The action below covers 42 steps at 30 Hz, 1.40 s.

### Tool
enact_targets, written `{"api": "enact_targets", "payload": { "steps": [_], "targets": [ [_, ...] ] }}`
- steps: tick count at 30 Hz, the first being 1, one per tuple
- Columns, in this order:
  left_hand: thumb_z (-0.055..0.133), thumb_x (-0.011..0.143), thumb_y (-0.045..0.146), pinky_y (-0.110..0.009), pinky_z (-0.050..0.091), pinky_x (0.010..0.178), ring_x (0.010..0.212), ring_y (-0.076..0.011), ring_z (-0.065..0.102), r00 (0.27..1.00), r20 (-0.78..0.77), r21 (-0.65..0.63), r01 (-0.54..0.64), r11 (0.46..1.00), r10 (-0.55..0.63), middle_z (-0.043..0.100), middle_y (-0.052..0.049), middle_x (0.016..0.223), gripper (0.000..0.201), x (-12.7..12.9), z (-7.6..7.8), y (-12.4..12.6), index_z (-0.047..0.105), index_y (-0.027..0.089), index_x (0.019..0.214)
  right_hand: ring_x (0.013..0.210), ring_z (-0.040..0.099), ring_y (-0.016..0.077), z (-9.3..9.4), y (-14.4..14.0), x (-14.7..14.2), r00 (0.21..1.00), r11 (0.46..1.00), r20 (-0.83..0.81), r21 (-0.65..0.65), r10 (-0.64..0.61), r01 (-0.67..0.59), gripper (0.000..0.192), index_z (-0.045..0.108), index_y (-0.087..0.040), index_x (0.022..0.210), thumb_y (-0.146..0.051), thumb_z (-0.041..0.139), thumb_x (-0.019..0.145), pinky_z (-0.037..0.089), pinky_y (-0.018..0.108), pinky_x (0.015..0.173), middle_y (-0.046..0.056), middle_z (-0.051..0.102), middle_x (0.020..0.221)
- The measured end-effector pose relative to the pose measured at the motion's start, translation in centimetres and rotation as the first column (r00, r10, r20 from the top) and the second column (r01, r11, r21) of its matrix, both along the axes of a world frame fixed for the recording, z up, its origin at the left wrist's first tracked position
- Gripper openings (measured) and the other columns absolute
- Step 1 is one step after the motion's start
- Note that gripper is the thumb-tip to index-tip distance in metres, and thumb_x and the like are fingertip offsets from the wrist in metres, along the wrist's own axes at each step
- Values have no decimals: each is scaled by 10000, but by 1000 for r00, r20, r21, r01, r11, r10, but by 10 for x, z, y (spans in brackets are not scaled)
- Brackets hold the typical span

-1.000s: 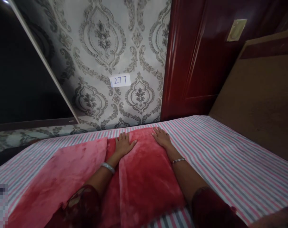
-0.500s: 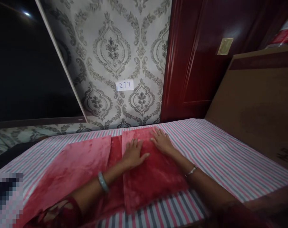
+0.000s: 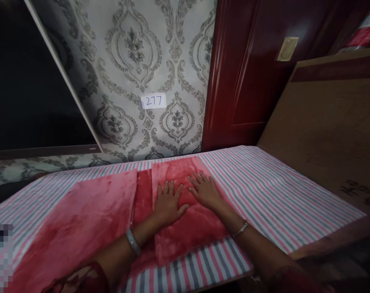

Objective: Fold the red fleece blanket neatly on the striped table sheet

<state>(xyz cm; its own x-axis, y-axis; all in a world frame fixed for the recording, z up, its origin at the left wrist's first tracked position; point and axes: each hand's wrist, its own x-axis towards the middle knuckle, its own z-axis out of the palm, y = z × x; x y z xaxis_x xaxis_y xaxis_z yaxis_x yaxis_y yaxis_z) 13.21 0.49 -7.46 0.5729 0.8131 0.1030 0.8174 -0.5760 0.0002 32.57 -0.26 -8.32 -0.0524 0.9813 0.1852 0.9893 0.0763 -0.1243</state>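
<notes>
A red plush cloth (image 3: 185,232) lies folded on a bed with a pink, grey and white striped sheet (image 3: 273,199). Its right part is folded over into a darker rectangle; a lighter pink flap (image 3: 81,215) spreads to the left. My left hand (image 3: 168,203) lies flat, fingers apart, on the left side of the folded rectangle. My right hand (image 3: 206,191) lies flat beside it on the same fold, fingers spread. Neither hand grips anything. Both wrists wear bangles.
Patterned grey wallpaper with a small label reading 277 (image 3: 153,101) rises behind the bed. A dark red door (image 3: 249,73) stands to the right, a brown headboard (image 3: 331,122) at far right, and a dark screen (image 3: 29,89) at left.
Both hands have slid back toward me along the folded red cloth, from its far edge to its middle. The camera view shifted slightly.
</notes>
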Motion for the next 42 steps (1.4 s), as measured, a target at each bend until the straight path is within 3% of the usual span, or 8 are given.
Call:
{"api": "enact_targets", "payload": {
  "steps": [6, 10, 14, 17, 20, 27, 39, 42],
  "targets": [
    [480, 919, 628, -664, 154, 1180, 1507, -442, 182, 1000, -2, 12, 3, 1000, -3, 248, -238, 1629, 784, 0, -2, 0, 346, 200, 1562, 1520, 195, 325, 0, 0, 0, 1000, 1000, -15, -16, -6, 6, 552, 371, -296, 1547, -493, 378, 1032, 174, 595, 1184, 76, 269, 1643],
    [489, 918, 627, -648, 159, 1187, 1509, -433, 179, 1000, 18, -26, 10, 1000, -9, 233, -233, 1635, 787, 0, 4, 4, 346, 196, 1561, 1520, 206, 303, 9, -2, 7, 998, 998, -54, -61, 17, -20, 544, 372, -282, 1546, -462, 393, 1033, 197, 569, 1187, 93, 289, 1635],
    [472, 936, 597, -601, 175, 1207, 1518, -404, 170, 998, 33, -109, 59, 992, -55, 236, -217, 1640, 765, -9, 22, -6, 352, 166, 1555, 1498, 272, 300, 16, -29, 14, 992, 998, -118, -19, 53, -55, 502, 423, -279, 1523, -395, 399, 1035, 262, 535, 1172, 108, 341, 1611],
    [524, 905, 598, -619, 158, 1210, 1526, -399, 135, 980, 37, -136, 200, 970, -197, 229, -180, 1649, 760, -20, 30, -32, 386, 206, 1541, 1506, 249, 306, 9, -63, 16, 988, 993, -103, 28, 117, -115, 497, 443, -300, 1512, -386, 438, 1023, 241, 542, 1185, 95, 323, 1622],
    [582, 873, 577, -653, 178, 1194, 1531, -387, 132, 941, 50, -170, 339, 926, -335, 244, -144, 1650, 752, -30, 25, -58, 387, 281, 1537, 1516, 211, 325, -3, -89, 12, 988, 990, -66, 7, 139, -139, 547, 403, -316, 1531, -409, 494, 1000, 212, 592, 1187, 82, 282, 1639],
    [632, 848, 556, -745, 151, 1151, 1529, -423, 89, 939, 62, -191, 345, 919, -339, 227, -117, 1657, 773, -37, 0, -62, 359, 351, 1542, 1521, 191, 322, -16, -97, 4, 993, 993, -12, -2, 116, -116, 528, 433, -323, 1512, -394, 503, 994, 189, 626, 1185, 48, 278, 1638],
    [618, 870, 570, -722, 146, 1167, 1530, -411, 109, 930, 103, -177, 367, 913, -353, 234, -115, 1656, 738, -37, 2, -60, 395, 320, 1528, 1526, 184, 306, -14, -98, 8, 992, 992, -39, -3, 122, -123, 530, 420, -318, 1518, -378, 490, 996, 189, 614, 1190, 39, 256, 1645],
    [540, 917, 595, -664, 192, 1191, 1528, -362, 178, 906, 163, -212, 419, 883, -391, 262, -101, 1649, 674, -48, 10, -56, 416, 316, 1517, 1499, 278, 279, -13, -100, 20, 980, 987, -115, 34, 161, -159, 497, 478, -295, 1485, -371, 480, 995, 254, 570, 1186, 58, 368, 1600]
  ]
}}
